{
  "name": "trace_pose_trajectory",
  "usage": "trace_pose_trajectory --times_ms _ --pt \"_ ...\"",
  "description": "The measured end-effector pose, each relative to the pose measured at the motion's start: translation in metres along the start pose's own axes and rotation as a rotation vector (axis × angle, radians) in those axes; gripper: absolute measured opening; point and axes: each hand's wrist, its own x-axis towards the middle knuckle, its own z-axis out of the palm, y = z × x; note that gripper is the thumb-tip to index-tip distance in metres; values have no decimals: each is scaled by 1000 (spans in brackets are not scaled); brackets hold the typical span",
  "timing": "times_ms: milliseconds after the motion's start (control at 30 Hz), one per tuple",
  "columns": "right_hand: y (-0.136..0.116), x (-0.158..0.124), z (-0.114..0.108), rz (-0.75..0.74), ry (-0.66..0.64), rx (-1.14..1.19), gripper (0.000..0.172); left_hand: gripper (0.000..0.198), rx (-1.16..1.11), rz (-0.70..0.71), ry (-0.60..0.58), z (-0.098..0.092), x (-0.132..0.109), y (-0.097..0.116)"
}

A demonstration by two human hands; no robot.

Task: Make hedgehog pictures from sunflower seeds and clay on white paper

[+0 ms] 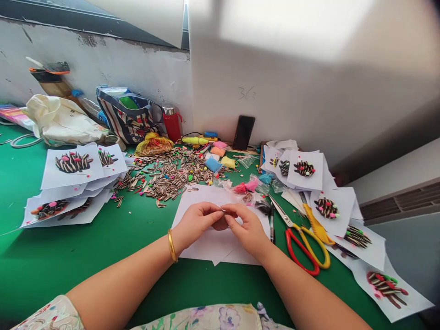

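Note:
Between both hands is a flat, rounded piece of brown modelling clay (220, 223), held over white paper (202, 250). My left hand (197, 224), with a gold bangle at the wrist, pinches its left side between thumb and fingers. On the other side my right hand (246, 228) grips the upper right edge in the same way. Fingers cover part of the clay's top. A black pen (272, 224) lies by the paper's right edge, close to my right hand. Small plastic packets, one with pink clay (252, 184), lie just behind the hands.
Scissors (302, 245) with red and yellow handles and a yellow utility knife (314, 224) lie right. Sunflower seeds (172, 176) spread behind left. Seed-decorated paper sheets (74, 167) stack on both sides. A phone (244, 133) leans on the wall near a red flask (172, 126).

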Motion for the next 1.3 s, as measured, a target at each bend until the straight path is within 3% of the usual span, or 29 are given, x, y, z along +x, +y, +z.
trace_pose_trajectory --times_ms 133,333,500,667,1300 --pt "2 0 0 -7 18 -6 27 28 13 40 37 0 -1 3" --pt "3 1 0 -26 39 -16 27 25 -1 15 -63 1 0 1" --pt "1 1 0 -99 -48 -8 30 27 -6 -9 -5 2 0 2" --pt "2 1 -1 -38 32 -14 35 26 -11 37 10 1 0 4" --pt "4 0 -1 -52 -22 -68 39 34 -138 43 6 2 0 2"
